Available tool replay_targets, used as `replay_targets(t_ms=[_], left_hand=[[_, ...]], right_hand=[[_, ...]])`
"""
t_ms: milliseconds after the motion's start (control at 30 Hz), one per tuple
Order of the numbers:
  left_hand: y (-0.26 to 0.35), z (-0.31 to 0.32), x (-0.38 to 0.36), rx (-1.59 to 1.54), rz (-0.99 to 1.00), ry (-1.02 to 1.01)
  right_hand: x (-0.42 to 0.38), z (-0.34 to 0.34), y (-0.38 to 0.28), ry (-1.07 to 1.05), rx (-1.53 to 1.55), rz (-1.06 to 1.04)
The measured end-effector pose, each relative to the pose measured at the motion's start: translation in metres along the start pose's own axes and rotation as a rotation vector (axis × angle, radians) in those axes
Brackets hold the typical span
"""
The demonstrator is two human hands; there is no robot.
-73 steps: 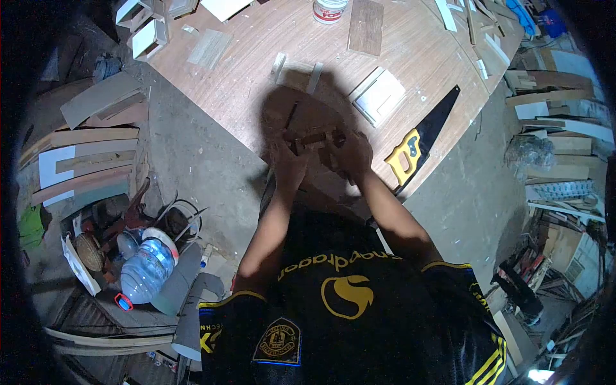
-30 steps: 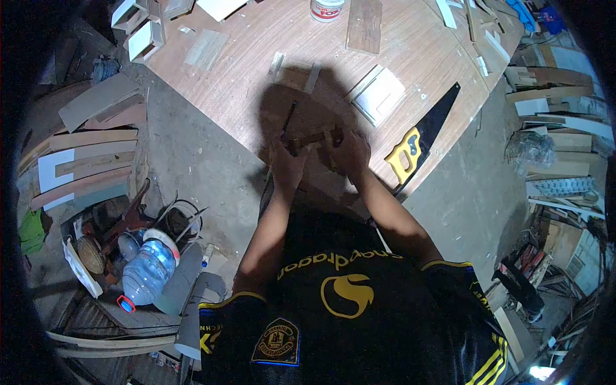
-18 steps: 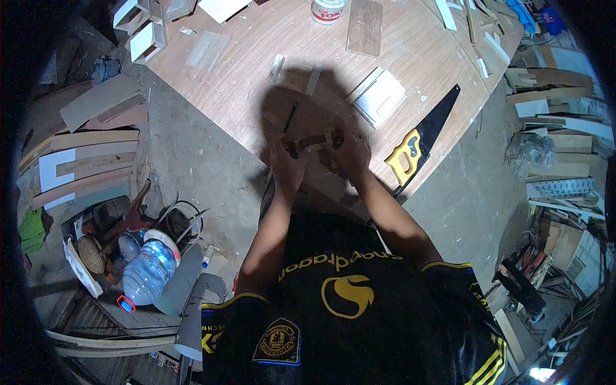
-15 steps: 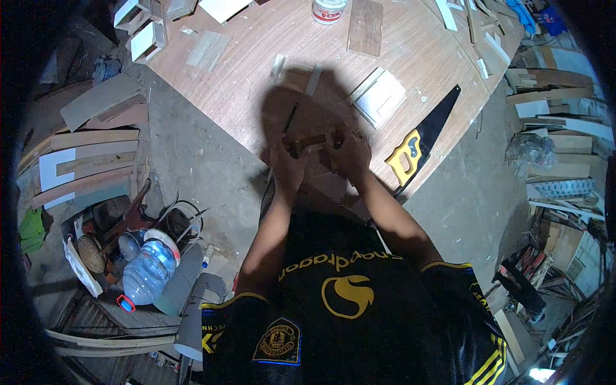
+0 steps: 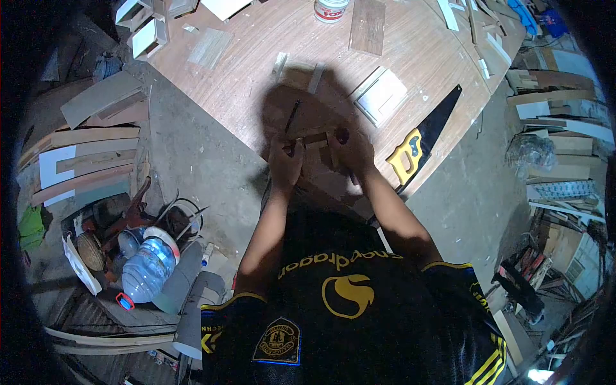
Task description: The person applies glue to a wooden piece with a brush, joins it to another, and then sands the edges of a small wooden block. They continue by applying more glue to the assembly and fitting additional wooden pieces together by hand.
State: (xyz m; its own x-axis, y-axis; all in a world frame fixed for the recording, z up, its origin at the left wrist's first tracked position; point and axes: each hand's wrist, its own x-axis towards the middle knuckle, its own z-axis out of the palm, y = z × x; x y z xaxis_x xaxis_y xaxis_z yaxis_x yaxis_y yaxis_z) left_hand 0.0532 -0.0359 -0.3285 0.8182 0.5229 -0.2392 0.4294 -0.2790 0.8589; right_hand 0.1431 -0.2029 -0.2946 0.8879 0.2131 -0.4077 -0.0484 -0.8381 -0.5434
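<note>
At the near corner of the table (image 5: 237, 109), in the shadow of my head, both hands are closed around a small wooden piece (image 5: 314, 138). My left hand (image 5: 285, 160) grips its left end, with the thumb bent over it. My right hand (image 5: 353, 153) has fingers wrapped round the right end. Dim light hides the exact shape of the piece. A thin dark rod (image 5: 292, 117) lies just beyond my left hand. To the right of my right hand rests a handsaw (image 5: 405, 160) with a yellow handle. Past the hands lies a pale, flat box-like piece (image 5: 380, 96).
A white tub (image 5: 330, 10) and a brown wooden board (image 5: 367, 27) are at the back. Wooden strips (image 5: 316, 77) lie beyond my hands. Stacked boards (image 5: 96, 160) stand on the floor at left, beside a large water bottle (image 5: 149, 269). More timber (image 5: 564, 147) is piled at right.
My hands have shifted slightly and the small wooden piece has turned a little between them. The left thumb now sits differently. The things on the table have stayed put.
</note>
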Motion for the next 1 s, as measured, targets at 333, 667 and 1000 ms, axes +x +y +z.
replay_targets(t_ms=[333, 667, 1000], left_hand=[[-0.003, 0.009, -0.004, 0.241, 0.172, 0.101], [0.002, 0.009, -0.004, 0.175, 0.167, 0.065], [0.007, 0.007, -0.006, 0.191, 0.165, 0.074]], right_hand=[[0.004, 0.012, 0.011, 0.013, -0.018, -0.015], [0.001, 0.01, 0.006, 0.025, -0.068, -0.02], [-0.003, 0.0, -0.005, -0.003, -0.099, 0.024]])
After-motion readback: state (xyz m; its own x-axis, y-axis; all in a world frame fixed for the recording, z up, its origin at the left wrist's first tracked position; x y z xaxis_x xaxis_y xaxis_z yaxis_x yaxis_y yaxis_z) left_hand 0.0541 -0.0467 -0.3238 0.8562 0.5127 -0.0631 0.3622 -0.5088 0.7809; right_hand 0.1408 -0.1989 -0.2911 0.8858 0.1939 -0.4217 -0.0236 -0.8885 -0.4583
